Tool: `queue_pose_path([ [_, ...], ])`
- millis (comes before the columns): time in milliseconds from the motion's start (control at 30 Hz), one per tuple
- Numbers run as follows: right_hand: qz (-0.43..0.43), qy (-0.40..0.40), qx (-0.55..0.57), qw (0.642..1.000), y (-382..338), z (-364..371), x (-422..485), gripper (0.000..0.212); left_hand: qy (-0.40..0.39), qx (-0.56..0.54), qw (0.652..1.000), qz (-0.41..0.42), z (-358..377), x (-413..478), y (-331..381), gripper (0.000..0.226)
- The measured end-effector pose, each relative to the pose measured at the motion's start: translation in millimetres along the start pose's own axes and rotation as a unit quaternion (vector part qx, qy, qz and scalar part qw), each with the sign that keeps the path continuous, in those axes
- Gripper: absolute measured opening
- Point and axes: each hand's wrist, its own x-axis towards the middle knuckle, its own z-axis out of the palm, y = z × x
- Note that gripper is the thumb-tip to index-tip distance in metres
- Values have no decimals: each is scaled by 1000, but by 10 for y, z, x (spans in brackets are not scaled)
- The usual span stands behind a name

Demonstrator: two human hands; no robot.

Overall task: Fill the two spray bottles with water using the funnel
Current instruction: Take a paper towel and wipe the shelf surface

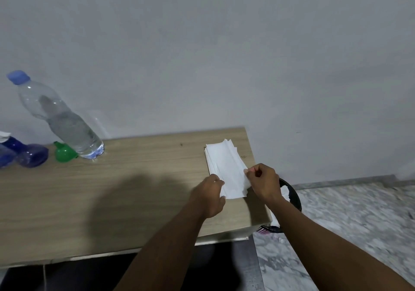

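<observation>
1. While both hands sit at the near end of the white paper napkins (225,171), the right hand (263,181) pinches the top soft sheet's edge with curled fingers.
2. The left hand (210,195) rests flat on the sheet's other side, fingers close together.
3. Far left of the fingers, on the smooth wooden table (125,178), stand a green cone funnel (64,154), a clear water bottle (60,120) and blue spray bottles (24,156).

We are stretching both arms out in front, our left hand (212,195) lying flat and our right hand (263,184) pinching its fingertips together.
</observation>
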Motion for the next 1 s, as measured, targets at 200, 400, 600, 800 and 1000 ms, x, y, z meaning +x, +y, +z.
queue_pose_path([
  [200, 24, -32, -3, 999, -48, -20, 6, 12, -14, 15, 1000, -18, -97, 45, 88, 55],
  [400, 58, -74, -23, 995, 69, 76, -9, 9, -14, 81, 996, -27, -67, 117, 162, 52],
  [600, -63, -25, -187, 980, 92, 73, -85, 38, 16, 35, 999, -32, -5, 83, 60, 40],
  [800, -104, -59, -254, 960, 67, 262, -115, 31, 42, -3, 999, 3, 30, -19, -92, 40],
  [1000, -101, -18, -235, 967, 64, 393, -142, 13, 30, -6, 999, 25, 3, -62, -122, 40],
])
